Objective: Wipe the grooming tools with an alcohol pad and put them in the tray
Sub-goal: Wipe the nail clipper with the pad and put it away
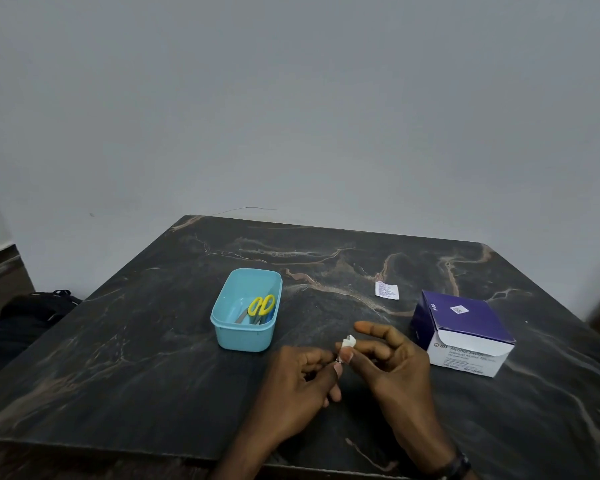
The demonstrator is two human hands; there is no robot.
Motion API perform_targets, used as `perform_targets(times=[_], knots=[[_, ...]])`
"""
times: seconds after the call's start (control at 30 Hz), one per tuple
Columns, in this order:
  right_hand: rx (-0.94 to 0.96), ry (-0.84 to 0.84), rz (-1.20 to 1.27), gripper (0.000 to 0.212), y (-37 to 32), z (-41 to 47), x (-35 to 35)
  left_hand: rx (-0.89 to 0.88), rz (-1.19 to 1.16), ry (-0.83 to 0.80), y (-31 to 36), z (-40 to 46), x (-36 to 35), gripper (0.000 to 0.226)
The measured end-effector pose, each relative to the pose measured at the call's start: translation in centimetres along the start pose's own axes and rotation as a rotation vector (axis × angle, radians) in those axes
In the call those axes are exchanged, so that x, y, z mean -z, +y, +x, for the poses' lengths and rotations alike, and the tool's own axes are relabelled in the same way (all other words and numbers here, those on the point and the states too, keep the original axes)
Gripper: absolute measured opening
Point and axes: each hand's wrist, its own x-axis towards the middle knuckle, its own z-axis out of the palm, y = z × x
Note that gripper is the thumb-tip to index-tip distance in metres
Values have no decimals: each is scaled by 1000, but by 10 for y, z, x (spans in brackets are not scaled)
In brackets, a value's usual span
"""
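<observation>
Gripping a small metal tool (pixel 338 359) at lower centre, the left hand (pixel 302 386) is steadying it while the right hand (pixel 392 362) is pinching the pad (pixel 347 342) around it. The tray (pixel 245 311) is lying upper left, nearer the left hand.

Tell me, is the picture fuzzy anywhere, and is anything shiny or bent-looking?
In the head view the hands are a bit soft: the left hand and right hand blur around the white pad, and the small tool it wraps is too fuzzy to tell. The small print on the box is smeared. The light is dim and even, with no strong glare on the table. The wide lens bends the table's edges.
</observation>
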Motion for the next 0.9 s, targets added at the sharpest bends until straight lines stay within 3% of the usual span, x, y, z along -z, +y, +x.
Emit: perform_targets(times=[0.23, 0.43, 0.67, 0.9], knots=[[-30, -51, -41, 20, 6, 1, 4, -2, 2, 32, 0, 0, 0, 16], [-152, 27, -9, 50, 11, 6, 7, -10, -2, 18, -1, 0, 1, 14], [-122, -16, -89, 8, 12, 6, 9, -22, 4, 11, -1, -1, 1, 15], [-82, -99, -78, 14, 7, 2, 5, -38, -7, 20, -1, -1, 1, 17]])
